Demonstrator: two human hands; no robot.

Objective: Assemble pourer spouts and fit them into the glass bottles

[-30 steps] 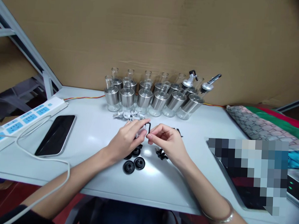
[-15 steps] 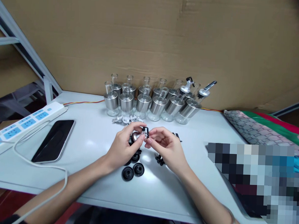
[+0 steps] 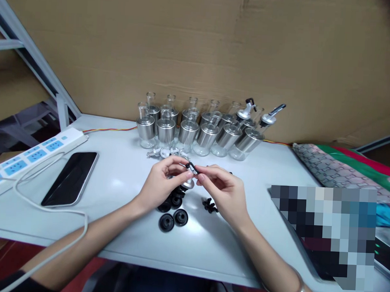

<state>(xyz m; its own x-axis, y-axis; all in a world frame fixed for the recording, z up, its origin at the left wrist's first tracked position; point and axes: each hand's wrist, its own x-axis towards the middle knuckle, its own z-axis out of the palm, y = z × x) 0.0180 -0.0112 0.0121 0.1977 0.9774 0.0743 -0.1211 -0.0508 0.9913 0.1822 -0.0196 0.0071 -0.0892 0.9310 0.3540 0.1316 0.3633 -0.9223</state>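
Observation:
A bottle pourer with a silver body and a black lever is held above the table. My left hand is closed round its top, thumb and fingers pinching it. The fingertips of my right hand pinch the end of the black lever from the other side. Below my left hand lie several round black stoppers. Small black parts are clustered beside my right hand. Silver spout pieces lie in a pile behind my hands, partly hidden by my left fingers.
Several glass bottles with steel sleeves stand in two rows at the back; two bear pourers. To the left are a phone, a white power strip and a cable. A patterned cloth lies to the right.
The pourer has tilted, and its black lever now slants down toward my right hand. My right fingers have closed in on the lever's end. The view has shifted slightly.

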